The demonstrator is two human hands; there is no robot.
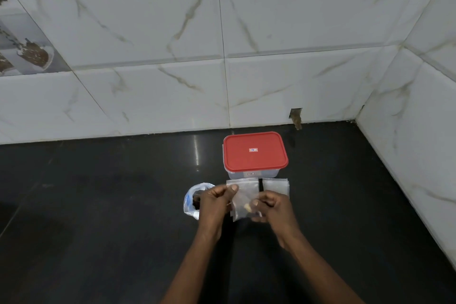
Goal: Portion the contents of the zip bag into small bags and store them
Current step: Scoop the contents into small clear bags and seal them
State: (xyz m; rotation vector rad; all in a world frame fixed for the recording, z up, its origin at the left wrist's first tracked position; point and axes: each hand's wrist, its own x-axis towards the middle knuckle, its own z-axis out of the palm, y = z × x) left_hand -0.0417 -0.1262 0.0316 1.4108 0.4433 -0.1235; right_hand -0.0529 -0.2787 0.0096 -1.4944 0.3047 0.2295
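Small bag (243, 195) is held between both hands, over the countertop (98, 205).

- Left hand (214, 201): thumb and fingers pinch its upper left edge.
- Right hand (274, 207): fingers curled on its lower right edge.
- Zip bag (191, 198): lies behind the left hand.
- Red-lidded container (255, 154): stands near the back edge.
- Spare bags (275, 186): lie just before the container.

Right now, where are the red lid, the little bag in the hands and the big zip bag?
red lid (255, 158): head view, its flat top.
little bag (244, 192): head view, its clear upper middle.
zip bag (190, 198): head view, its crumpled left side.
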